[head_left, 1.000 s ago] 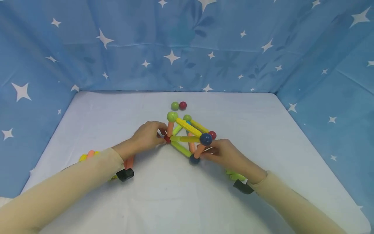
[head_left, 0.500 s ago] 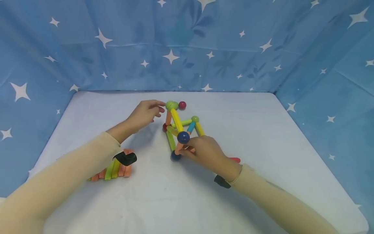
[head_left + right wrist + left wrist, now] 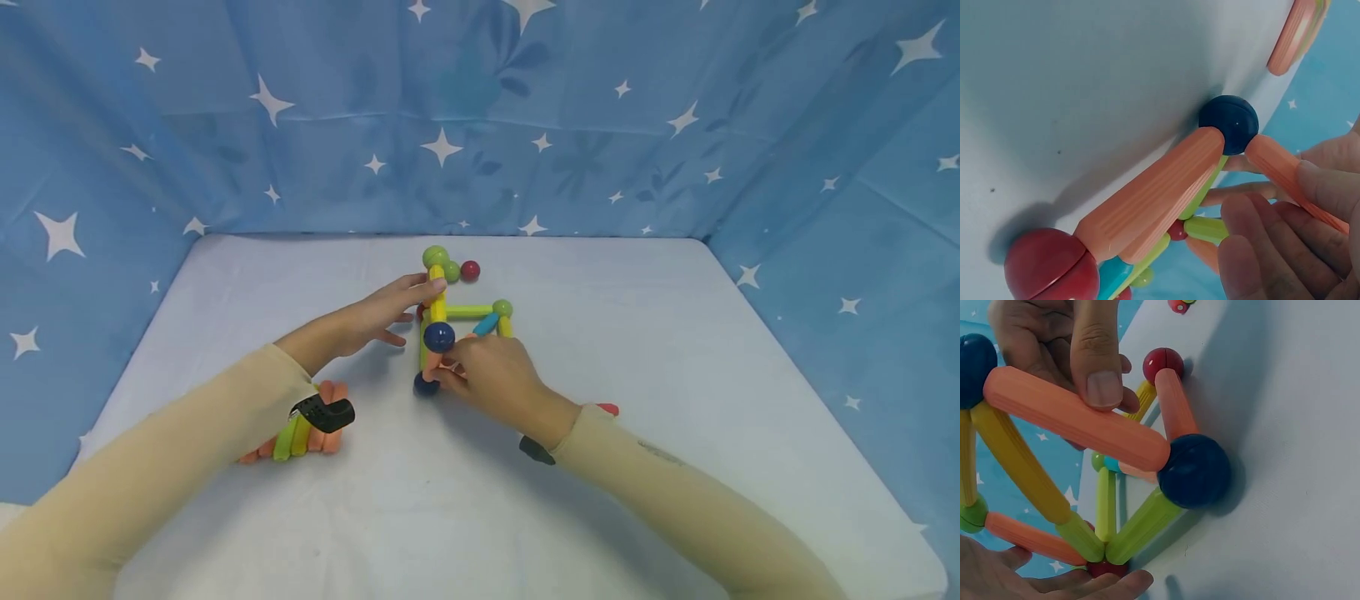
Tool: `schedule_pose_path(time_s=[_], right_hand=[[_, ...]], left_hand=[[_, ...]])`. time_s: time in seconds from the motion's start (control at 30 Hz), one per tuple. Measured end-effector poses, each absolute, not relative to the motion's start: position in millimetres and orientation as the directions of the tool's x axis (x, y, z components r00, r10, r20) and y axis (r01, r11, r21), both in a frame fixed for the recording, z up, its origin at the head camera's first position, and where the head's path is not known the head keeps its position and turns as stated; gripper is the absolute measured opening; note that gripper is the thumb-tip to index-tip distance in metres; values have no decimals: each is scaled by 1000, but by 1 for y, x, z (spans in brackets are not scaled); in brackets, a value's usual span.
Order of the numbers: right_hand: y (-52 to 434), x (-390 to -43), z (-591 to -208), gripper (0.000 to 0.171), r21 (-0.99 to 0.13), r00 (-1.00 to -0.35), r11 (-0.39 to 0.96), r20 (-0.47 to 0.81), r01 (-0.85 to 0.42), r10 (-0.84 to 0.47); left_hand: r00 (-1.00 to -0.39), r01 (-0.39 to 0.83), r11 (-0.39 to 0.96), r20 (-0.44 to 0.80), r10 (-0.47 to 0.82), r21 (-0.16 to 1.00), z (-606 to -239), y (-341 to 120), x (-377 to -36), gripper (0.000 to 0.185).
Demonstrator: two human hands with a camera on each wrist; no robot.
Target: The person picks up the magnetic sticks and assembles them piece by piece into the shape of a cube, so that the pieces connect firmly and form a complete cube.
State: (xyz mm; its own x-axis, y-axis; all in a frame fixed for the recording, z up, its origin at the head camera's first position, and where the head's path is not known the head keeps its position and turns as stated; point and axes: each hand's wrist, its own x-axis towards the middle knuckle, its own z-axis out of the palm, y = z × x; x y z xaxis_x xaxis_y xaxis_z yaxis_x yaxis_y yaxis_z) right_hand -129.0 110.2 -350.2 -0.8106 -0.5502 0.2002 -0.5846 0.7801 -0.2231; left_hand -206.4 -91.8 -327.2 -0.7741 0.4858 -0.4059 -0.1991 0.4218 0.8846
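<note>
My stick-and-ball frame [image 3: 438,307] stood mid-scene on white cloth [image 3: 675,358].
My right hand [image 3: 498,379] pinched a ridged orange stick [image 3: 1079,415] beneath a glossy blue ball [image 3: 439,337], swung left since half a second before; my left hand [image 3: 375,319], fingers spread, had come closer.

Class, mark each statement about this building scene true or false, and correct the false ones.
1. The right hand pinches an orange rod. True.
2. Red balls cap both ends of that rod. False: dark blue balls do.
3. Behind the structure, a red ball sits beside a green ball. True.
4. The backdrop is plain yellow. False: it is blue with white stars.
5. Several rods lie near the left sleeve. True.
</note>
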Motion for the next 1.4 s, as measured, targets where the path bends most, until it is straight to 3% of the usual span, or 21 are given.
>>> schedule_pose_path(time_s=[0.33,0.53,0.8,0.93,1.07,1.2,1.3,1.4], right_hand=[[102,-136,-354,17,-220,-805,775,213,-592,-554],[104,-136,-353,22,-209,-808,782,210,-587,-550],[111,-132,-355,24,-211,-812,785,194,-582,-550],[120,-127,-358,28,-230,-840,808,167,-542,-516],[139,-121,-366,30,-247,-864,828,157,-503,-479],[163,-113,-370,29,-268,-869,828,189,-493,-456],[179,-109,-370,26,-303,-844,790,261,-533,-469],[190,-109,-370,24,-338,-807,736,320,-587,-496]], left_hand=[[-761,-199,374,-384,523,906,-335,-92,-213,93],[-765,-198,379,-384,517,904,-333,-89,-213,94],[-785,-179,400,-375,493,899,-333,-90,-212,94],[-825,-141,466,-364,433,874,-332,-102,-210,98],[-858,-91,625,-380,346,775,-331,-129,-199,103],[-875,16,830,-394,282,558,-335,-163,-182,107],[-885,68,917,-401,238,394,-341,-185,-167,110],[-886,40,952,-430,174,302,-348,-201,-152,116]])
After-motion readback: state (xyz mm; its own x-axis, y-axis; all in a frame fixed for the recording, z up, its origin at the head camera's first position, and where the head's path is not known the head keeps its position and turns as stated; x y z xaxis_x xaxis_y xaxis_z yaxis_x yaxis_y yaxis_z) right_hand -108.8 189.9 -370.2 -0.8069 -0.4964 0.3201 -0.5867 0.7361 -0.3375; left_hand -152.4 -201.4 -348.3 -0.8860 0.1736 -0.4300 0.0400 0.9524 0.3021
